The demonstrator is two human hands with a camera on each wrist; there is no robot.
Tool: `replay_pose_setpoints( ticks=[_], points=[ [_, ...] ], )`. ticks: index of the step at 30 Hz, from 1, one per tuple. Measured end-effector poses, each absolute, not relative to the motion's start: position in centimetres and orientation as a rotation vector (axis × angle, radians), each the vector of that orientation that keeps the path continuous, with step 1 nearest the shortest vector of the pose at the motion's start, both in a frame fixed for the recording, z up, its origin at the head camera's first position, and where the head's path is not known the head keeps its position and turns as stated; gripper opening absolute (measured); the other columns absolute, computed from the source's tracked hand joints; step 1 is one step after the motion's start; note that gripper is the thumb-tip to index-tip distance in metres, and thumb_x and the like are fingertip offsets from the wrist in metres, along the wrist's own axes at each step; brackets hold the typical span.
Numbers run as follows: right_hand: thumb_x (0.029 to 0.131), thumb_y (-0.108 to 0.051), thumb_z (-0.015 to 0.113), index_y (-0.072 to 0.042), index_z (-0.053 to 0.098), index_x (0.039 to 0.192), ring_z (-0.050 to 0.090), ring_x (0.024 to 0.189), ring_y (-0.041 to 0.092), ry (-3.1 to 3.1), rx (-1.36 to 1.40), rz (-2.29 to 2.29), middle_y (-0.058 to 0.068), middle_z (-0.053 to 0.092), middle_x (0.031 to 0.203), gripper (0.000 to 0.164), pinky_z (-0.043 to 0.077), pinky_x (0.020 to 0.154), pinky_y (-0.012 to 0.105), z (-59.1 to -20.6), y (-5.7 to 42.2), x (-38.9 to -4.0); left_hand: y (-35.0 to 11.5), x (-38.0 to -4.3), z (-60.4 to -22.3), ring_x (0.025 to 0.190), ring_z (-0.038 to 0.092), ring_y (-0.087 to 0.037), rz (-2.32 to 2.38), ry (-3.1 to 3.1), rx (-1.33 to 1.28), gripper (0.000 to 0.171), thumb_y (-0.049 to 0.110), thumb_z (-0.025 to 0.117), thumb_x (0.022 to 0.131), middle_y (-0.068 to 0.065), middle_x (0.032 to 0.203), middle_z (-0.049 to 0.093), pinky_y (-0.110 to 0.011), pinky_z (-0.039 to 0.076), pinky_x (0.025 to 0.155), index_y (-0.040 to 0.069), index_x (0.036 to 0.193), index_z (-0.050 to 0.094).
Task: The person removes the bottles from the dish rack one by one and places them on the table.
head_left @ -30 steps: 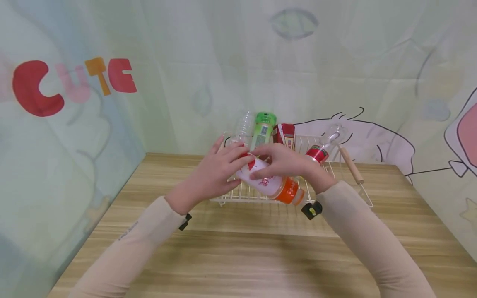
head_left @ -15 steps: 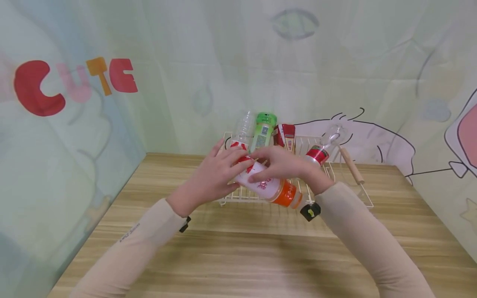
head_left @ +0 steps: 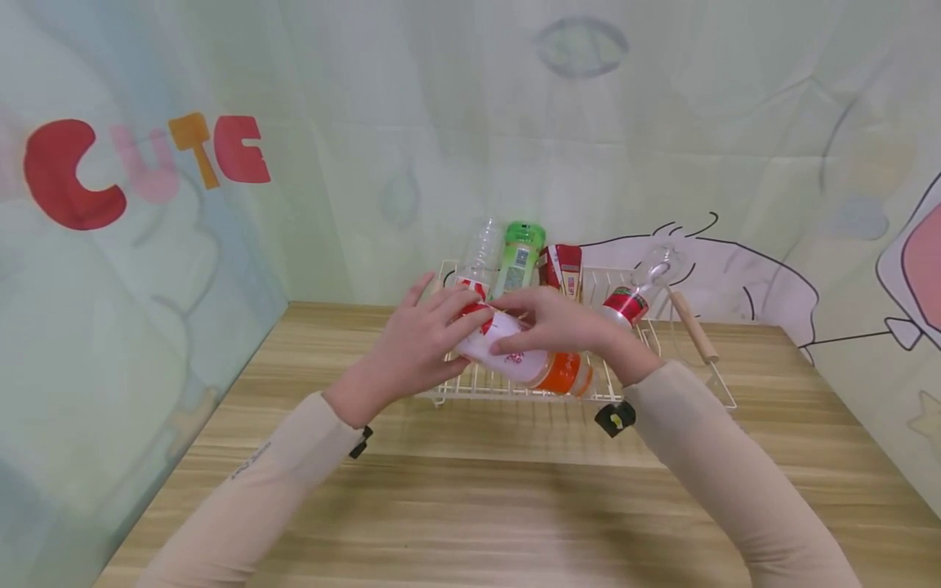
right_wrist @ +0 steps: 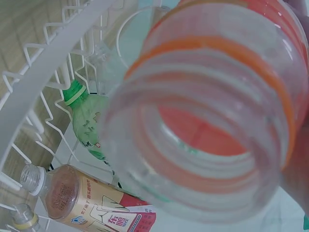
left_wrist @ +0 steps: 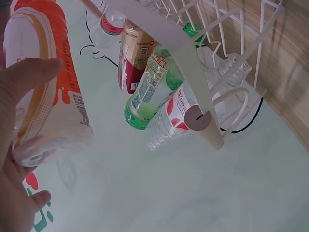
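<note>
A white plastic bottle (head_left: 500, 347) with an orange neck band is held slantwise between my hands, over the front of a white wire rack (head_left: 481, 390). Its bare, uncapped mouth (right_wrist: 193, 145) fills much of the right wrist view. My left hand (head_left: 412, 343) grips the base end, its thumb lying across the label in the left wrist view. From above, my right hand (head_left: 551, 322) holds the middle of the bottle between thumb and fingers. Part of the label is hidden behind both hands.
Inside the rack lean a clear ribbed bottle (head_left: 481, 245), a green bottle (head_left: 520, 257) and a red-and-tan bottle (head_left: 564, 265). Another clear bottle with a red band (head_left: 626, 304) slants at the right. The rack's wooden handle (head_left: 693, 327) lies at its right side.
The bottle has shifted slightly left, and its neck dipped and then rose a little. My left hand has moved slightly left with it; the right hand has barely moved.
</note>
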State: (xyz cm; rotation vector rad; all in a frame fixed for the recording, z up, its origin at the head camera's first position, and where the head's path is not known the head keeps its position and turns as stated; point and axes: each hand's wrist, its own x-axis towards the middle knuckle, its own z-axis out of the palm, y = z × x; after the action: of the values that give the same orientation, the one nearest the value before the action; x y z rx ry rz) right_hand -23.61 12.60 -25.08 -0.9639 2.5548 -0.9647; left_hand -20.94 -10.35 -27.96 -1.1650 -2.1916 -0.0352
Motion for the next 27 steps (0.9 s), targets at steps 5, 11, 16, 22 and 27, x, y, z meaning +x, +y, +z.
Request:
replay_pose_setpoints(
  ticks=[5,11,16,22,27],
  points=[
    [0.084,-0.031,0.074,-0.014,0.054,0.135,0.06,0.104,0.021,2.562,-0.901,-1.011,0.003,0.062,0.12,0.057,0.057,0.076,0.029,-25.0,13.1,-23.4,-10.6,-20.9,-27.9,0.118,0.052,-0.029,-0.042,-2.206,-1.149,0.059,0.029,0.084,0.072,-0.009,0.122,0.06,-0.06,0.028,0.108,0.013,0.123,0.061],
    [0.085,-0.031,0.073,-0.017,0.055,0.134,0.06,0.109,0.022,2.567,-0.841,-1.122,0.003,0.061,0.124,0.054,0.058,0.077,0.031,-24.9,13.9,-23.2,-11.2,-20.9,-28.0,0.119,0.053,-0.03,-0.075,-2.234,-1.119,0.06,0.03,0.085,0.071,-0.01,0.124,0.06,-0.061,0.027,0.108,0.012,0.123,0.061],
    [0.088,-0.03,0.07,-0.016,0.053,0.135,0.057,0.114,0.023,2.602,-0.844,-1.218,0.004,0.058,0.129,0.052,0.057,0.083,0.036,-24.4,14.6,-23.0,-11.9,-21.0,-28.0,0.117,0.054,-0.03,-0.121,-2.229,-1.079,0.061,0.029,0.086,0.069,-0.013,0.123,0.06,-0.061,0.028,0.107,0.01,0.122,0.062],
    [0.091,-0.026,0.066,-0.01,0.051,0.136,0.058,0.115,0.027,2.648,-0.836,-1.328,0.01,0.058,0.129,0.05,0.054,0.09,0.042,-24.0,15.8,-23.1,-13.0,-21.3,-28.2,0.114,0.056,-0.03,-0.171,-2.226,-1.027,0.062,0.026,0.087,0.066,-0.014,0.122,0.06,-0.062,0.027,0.107,0.008,0.121,0.062],
    [0.092,-0.024,0.065,-0.008,0.052,0.135,0.059,0.113,0.025,2.696,-0.838,-1.346,0.009,0.06,0.126,0.047,0.052,0.093,0.042,-24.1,16.8,-23.4,-14.2,-21.6,-28.4,0.11,0.057,-0.03,-0.229,-2.208,-0.971,0.063,0.024,0.087,0.065,-0.014,0.119,0.061,-0.063,0.026,0.106,0.007,0.12,0.062]
  ],
)
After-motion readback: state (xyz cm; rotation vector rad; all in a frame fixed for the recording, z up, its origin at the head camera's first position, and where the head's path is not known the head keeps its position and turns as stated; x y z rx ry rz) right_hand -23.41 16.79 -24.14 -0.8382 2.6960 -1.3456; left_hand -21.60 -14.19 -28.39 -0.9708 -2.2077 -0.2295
